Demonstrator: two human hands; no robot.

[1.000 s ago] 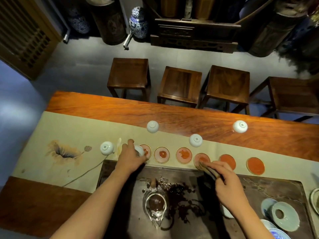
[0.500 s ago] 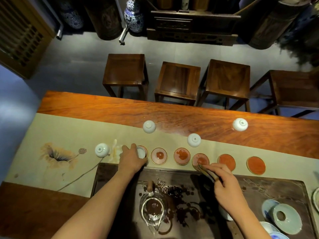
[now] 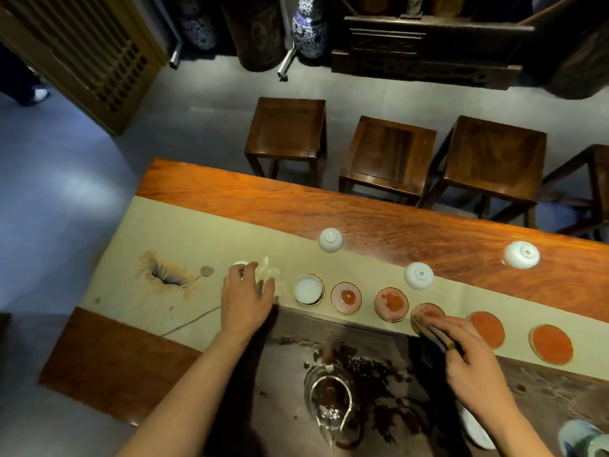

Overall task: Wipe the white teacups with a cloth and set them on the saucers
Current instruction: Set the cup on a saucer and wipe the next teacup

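Now the left hand point(image 3: 245, 300) is moving away from the upright teacup point(image 3: 308, 288) sitting on the first saucer point(image 3: 321, 293), and is reaching for the upside-down cup point(image 3: 238, 266) at the far left. Its fingers are spreading wide and holding nothing. The right hand point(image 3: 474, 367) is pinching the folded cloth point(image 3: 431, 333) over the fourth saucer point(image 3: 428, 312). One cup looks done. Next, I think, the left fingers need to close softly round that little cup and bring it to the cloth.
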